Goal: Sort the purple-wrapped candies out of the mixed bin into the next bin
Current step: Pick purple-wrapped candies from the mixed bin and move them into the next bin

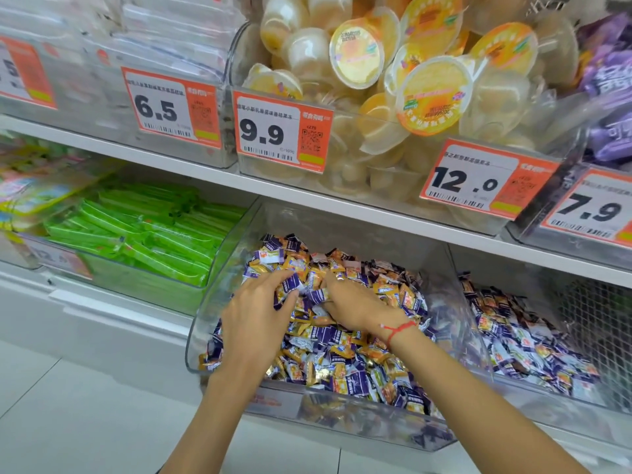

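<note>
Purple-wrapped candies (357, 383) lay mixed with orange-wrapped candies (342, 350) in a clear plastic mixed bin (205, 323) on the lower shelf, heaped from front wall to back. Next bin (478, 340), just beside it on the right, held a lower layer of purple and pale wrapped pieces with some orange among them.

Left hand (254, 319): lay on top of the heap near the middle of the mixed bin, fingers spread and bent, fingertips touching wrappers; whether it gripped any piece could not be told.

Right hand (349, 302): rested just beside the left, index finger extended, the other fingers curled round a few purple-wrapped pieces. A red string bracelet (398, 330) sat on that wrist.

Other stock: green packets (147, 234) in the bin to the left on the same shelf; jelly cups (410, 80) with yellow lids in a clear bin on the shelf above; purple bags (608, 80) at the upper right. Orange price tags (284, 131) read 6.5, 9.9, 12.0 and 7.9.
</note>
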